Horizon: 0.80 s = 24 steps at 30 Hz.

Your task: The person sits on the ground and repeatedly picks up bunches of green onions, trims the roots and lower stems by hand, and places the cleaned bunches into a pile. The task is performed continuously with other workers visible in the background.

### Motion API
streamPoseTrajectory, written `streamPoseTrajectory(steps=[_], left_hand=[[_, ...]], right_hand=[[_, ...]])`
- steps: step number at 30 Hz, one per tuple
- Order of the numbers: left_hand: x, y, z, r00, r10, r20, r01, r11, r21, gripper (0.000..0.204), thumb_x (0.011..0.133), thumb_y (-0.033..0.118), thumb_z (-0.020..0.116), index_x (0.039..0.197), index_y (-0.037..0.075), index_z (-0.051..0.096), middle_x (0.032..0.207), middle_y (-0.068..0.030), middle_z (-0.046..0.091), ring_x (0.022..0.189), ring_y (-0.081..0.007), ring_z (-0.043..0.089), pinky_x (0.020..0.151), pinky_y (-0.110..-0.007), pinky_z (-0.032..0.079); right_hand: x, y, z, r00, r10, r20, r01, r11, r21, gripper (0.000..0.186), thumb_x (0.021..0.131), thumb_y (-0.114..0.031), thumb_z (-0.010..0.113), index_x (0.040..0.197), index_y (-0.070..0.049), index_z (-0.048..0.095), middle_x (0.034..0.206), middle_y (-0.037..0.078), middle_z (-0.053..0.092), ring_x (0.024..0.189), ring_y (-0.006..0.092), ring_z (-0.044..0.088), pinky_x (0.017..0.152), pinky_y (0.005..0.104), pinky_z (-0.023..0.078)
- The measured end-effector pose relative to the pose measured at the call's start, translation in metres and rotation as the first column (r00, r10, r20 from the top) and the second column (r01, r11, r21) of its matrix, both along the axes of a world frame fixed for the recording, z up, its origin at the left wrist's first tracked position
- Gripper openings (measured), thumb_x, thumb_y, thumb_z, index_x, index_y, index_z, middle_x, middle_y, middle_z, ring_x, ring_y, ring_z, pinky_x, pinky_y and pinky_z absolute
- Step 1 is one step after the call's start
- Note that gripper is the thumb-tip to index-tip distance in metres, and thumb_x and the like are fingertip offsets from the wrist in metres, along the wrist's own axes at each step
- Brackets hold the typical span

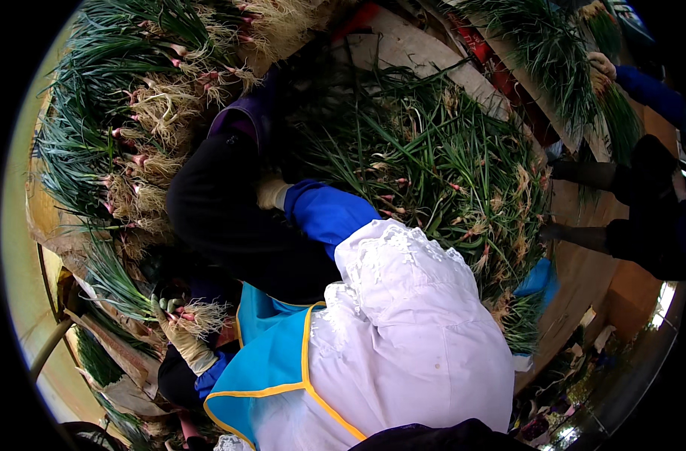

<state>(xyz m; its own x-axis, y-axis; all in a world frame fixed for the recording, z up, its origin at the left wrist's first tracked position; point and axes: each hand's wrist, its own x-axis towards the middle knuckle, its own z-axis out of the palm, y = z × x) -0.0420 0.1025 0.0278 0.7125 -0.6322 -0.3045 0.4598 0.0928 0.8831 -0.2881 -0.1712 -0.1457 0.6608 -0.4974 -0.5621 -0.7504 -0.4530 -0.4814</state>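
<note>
My left hand (179,331), in a pale glove, is closed around a small bunch of spring onions (117,289). Their pinkish bulbs and stringy roots (204,317) stick out to the right of the fingers, and the green leaves point up and left. My right hand (271,191), also gloved, comes out of a blue sleeve beside my dark-trousered leg (223,203). The leg covers its fingers, so what they hold cannot be seen. To the right of that hand lies a wide loose heap of spring onions (433,165), leaves and roots tangled.
Bundled spring onions (95,135) are stacked at the far left, roots inward. At the far right another person's hand (602,66) touches a bundle of green leaves; that person's legs (583,177) stand beside the heap. Cardboard (576,301) and a blue plastic piece (537,279) lie there.
</note>
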Motion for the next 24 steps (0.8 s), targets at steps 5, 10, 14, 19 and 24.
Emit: streamPoseTrajectory(steps=[5,10,14,19,24], left_hand=[[-0.029,-0.027,0.009,0.967,-0.117,0.225,0.096,0.990,0.103,0.040,0.085,0.008,0.053,0.123,0.003,0.043,0.086,-0.0015,0.047,0.071,-0.0081,0.042,0.065,-0.023,0.040],[-0.029,-0.040,0.011,0.942,-0.143,0.304,0.101,0.984,0.148,0.037,0.085,0.009,0.053,0.121,0.003,0.044,0.084,-0.0014,0.048,0.070,-0.0082,0.043,0.065,-0.023,0.040],[-0.030,-0.057,0.012,0.928,-0.178,0.327,0.136,0.980,0.147,0.035,0.085,0.009,0.053,0.119,0.003,0.045,0.084,-0.0013,0.048,0.070,-0.0083,0.043,0.065,-0.023,0.040],[-0.032,-0.072,0.011,0.922,-0.217,0.320,0.180,0.973,0.143,0.033,0.086,0.009,0.053,0.117,0.004,0.046,0.082,-0.0011,0.048,0.069,-0.0084,0.043,0.065,-0.023,0.040],[-0.030,-0.078,0.015,0.911,-0.241,0.336,0.210,0.970,0.126,0.030,0.086,0.009,0.053,0.115,0.004,0.047,0.081,-0.0010,0.048,0.068,-0.0085,0.043,0.064,-0.023,0.041]], right_hand=[[-0.025,0.089,-0.079,0.956,0.285,-0.074,-0.271,0.949,0.163,0.053,0.088,-0.033,0.035,0.139,-0.027,0.020,0.134,0.017,0.034,0.124,0.0365,0.030,0.101,0.0497,0.022],[-0.081,0.063,-0.014,0.880,0.463,-0.103,-0.465,0.885,0.013,0.072,0.075,-0.022,0.054,0.139,-0.015,0.022,0.093,0.012,0.062,0.087,0.0282,0.059,0.075,0.0442,0.042],[-0.163,0.044,0.031,0.995,-0.101,-0.027,0.102,0.994,0.046,0.078,0.068,-0.013,0.057,0.138,-0.014,0.023,0.084,0.015,0.063,0.073,0.0308,0.061,0.061,0.0410,0.047],[-0.294,0.035,0.114,0.754,-0.645,-0.123,0.640,0.764,-0.083,0.076,0.069,-0.025,0.060,0.135,-0.007,0.027,0.095,0.018,0.061,0.086,0.0327,0.059,0.074,0.0392,0.048],[-0.464,0.064,0.189,0.259,-0.938,-0.231,0.863,0.332,-0.380,0.086,0.069,-0.030,0.061,0.139,-0.010,0.015,0.102,0.021,0.058,0.092,0.0340,0.058,0.080,0.0383,0.047]])
